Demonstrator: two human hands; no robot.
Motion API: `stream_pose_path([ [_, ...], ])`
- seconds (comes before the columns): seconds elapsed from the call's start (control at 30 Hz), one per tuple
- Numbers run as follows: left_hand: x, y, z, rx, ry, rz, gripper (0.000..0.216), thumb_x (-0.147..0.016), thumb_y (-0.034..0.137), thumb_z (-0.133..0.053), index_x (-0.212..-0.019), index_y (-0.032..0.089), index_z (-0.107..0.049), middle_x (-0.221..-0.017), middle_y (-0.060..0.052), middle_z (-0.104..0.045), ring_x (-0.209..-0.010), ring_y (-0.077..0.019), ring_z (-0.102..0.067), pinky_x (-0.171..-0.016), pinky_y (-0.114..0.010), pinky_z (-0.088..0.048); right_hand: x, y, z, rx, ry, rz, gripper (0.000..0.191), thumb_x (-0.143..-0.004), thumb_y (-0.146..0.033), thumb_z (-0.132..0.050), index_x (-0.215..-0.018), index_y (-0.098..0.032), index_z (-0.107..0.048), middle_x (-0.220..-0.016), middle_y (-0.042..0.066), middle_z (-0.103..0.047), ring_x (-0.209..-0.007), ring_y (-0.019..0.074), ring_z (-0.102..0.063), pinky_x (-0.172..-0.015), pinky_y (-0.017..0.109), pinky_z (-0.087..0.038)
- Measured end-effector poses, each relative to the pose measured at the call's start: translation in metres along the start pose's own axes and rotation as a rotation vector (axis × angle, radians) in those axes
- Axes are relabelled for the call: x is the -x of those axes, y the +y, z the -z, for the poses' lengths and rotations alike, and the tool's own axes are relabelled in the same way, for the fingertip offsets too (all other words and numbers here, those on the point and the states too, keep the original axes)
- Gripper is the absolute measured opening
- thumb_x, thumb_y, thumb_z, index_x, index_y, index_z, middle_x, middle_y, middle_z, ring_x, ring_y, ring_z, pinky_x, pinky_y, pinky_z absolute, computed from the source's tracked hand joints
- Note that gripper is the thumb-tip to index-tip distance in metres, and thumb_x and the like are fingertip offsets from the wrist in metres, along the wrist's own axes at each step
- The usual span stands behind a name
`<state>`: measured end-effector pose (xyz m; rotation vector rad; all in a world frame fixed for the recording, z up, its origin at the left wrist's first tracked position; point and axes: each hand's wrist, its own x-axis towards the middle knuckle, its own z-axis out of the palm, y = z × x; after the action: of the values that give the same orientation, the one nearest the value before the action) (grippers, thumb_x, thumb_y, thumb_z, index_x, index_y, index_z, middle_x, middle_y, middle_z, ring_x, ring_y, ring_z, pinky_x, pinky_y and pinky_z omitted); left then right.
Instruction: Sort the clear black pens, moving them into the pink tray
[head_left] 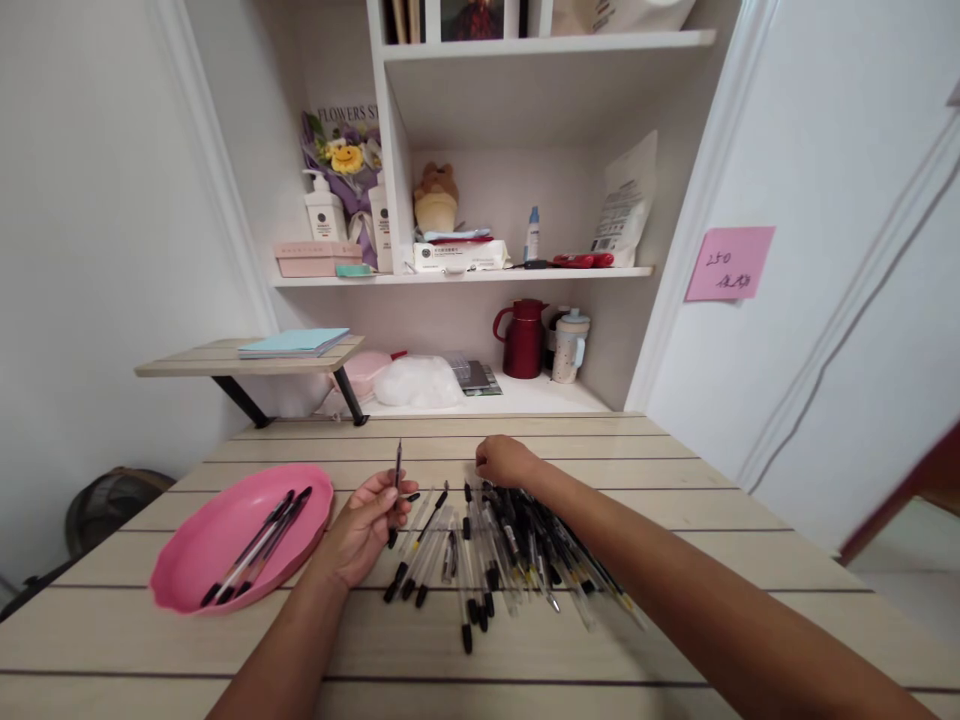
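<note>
Upright between the thumb and fingers of my left hand point(367, 525) is a slim pen point(398, 462), its dark tip pointing up. My right hand point(504, 462) reaches over the far edge of a heap of pen parts point(517, 540), fingers curled together; whatever they pinch is hidden. Clear barrels, black caps and dark refills make up the heap, spread across the middle of the table. To the left of my left hand lies a pink scalloped tray point(176, 560) with several black-capped pens point(262, 540) side by side in it.
A small raised shelf point(172, 365) bearing a blue-covered stack of paper point(294, 343) stands at the table's back left. Behind the table, a white shelf unit point(465, 280) holds a red jug point(523, 340), a speckled cup point(568, 350) and a plastic bag point(420, 382).
</note>
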<state>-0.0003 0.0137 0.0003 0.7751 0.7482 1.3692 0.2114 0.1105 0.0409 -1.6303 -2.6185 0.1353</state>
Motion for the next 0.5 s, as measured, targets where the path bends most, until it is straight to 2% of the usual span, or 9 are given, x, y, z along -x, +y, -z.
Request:
stream_pose_path([
  [0.17, 0.001, -0.002, -0.002, -0.046, -0.042, -0.02, 0.021, -0.068, 0.011, -0.063, -0.088, 0.016, -0.059, -0.084, -0.006, -0.064, -0.059, -0.0086, -0.055, -0.053, -0.02, -0.042, -0.012, -0.014, -0.014, -0.004, -0.032, -0.046, 0.025, -0.065, -0.023, -0.056, -0.087, -0.017, -0.067, -0.093, 0.011, -0.066, -0.086, 0.0212, -0.06, -0.068, 0.025, -0.044],
  [0.33, 0.001, -0.003, -0.001, -0.063, -0.044, -0.021, 0.021, -0.069, 0.013, -0.063, -0.089, 0.016, -0.059, -0.084, -0.006, -0.064, -0.06, -0.0091, -0.055, -0.055, -0.021, -0.041, -0.023, -0.029, -0.026, -0.005, -0.038, -0.11, 0.038, -0.059, -0.024, -0.063, -0.096, -0.012, -0.063, -0.102, 0.016, -0.062, -0.09, 0.0241, -0.059, -0.07, 0.029, -0.046],
  [0.5, -0.001, -0.005, 0.001, -0.088, -0.075, -0.024, 0.021, -0.07, 0.014, -0.061, -0.091, 0.015, -0.058, -0.084, -0.007, -0.063, -0.06, -0.0093, -0.054, -0.055, -0.021, -0.041, -0.028, -0.031, -0.03, -0.018, -0.045, -0.187, 0.042, -0.058, -0.024, -0.064, -0.097, -0.01, -0.062, -0.102, 0.018, -0.062, -0.091, 0.0258, -0.059, -0.071, 0.032, -0.046],
])
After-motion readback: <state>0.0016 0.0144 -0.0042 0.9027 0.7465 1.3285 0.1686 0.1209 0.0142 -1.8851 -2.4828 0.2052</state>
